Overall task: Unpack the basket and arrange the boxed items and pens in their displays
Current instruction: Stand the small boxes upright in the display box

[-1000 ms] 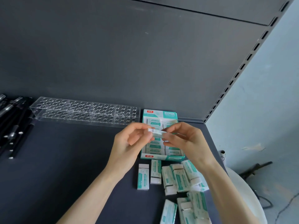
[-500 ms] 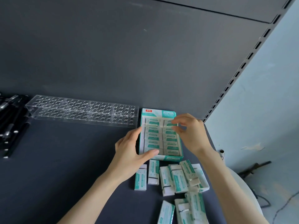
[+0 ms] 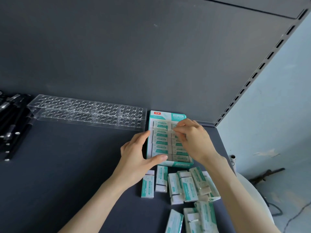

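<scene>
Bracing the box [image 3: 180, 164] at its left edge, left hand [image 3: 136, 158] spread, thumb on the front rim. Right hand [image 3: 195, 140] pinches a pack [image 3: 175, 125] in the right column. Loose packs [image 3: 185, 187] crowd the front; shelf [image 3: 67, 165] stretches leftward.

One display box [image 3: 168, 115] is seen, its packed small boxes [image 3: 160, 140] set in two columns, their number partly hidden by two hands: the left hand [image 3: 134, 158] and the right hand [image 3: 195, 140]. At least nine loose small boxes [image 3: 161, 178] are counted, some overlapping. One clear pen rack [image 3: 87, 113] is seen, and black pens [image 3: 11, 125] too bunched to be counted.
</scene>
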### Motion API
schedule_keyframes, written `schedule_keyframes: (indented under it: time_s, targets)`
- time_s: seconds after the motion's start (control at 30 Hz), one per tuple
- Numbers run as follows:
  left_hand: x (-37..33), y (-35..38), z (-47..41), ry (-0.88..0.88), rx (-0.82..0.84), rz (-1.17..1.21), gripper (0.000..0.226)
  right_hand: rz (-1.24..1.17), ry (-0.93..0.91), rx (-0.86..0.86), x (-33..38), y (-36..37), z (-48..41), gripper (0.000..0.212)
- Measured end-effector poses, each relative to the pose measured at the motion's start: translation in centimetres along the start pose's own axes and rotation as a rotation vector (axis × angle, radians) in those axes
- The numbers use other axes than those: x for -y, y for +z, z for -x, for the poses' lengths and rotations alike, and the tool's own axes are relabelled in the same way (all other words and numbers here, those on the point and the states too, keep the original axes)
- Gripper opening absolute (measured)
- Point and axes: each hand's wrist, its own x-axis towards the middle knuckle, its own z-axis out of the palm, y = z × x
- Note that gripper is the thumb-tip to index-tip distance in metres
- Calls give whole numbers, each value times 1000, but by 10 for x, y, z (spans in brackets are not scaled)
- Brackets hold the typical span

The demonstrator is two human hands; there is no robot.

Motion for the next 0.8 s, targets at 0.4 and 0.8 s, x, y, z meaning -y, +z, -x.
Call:
schedule_keyframes:
  time_s: [0.4,0.8]
  targets:
    - [-12,-10,11,16,-72,15,81,-248,75,-69,19,-18,30,22]
    - [5,-1,69,141,-136,-411,53,-193,225,-84,45,-23,134,43]
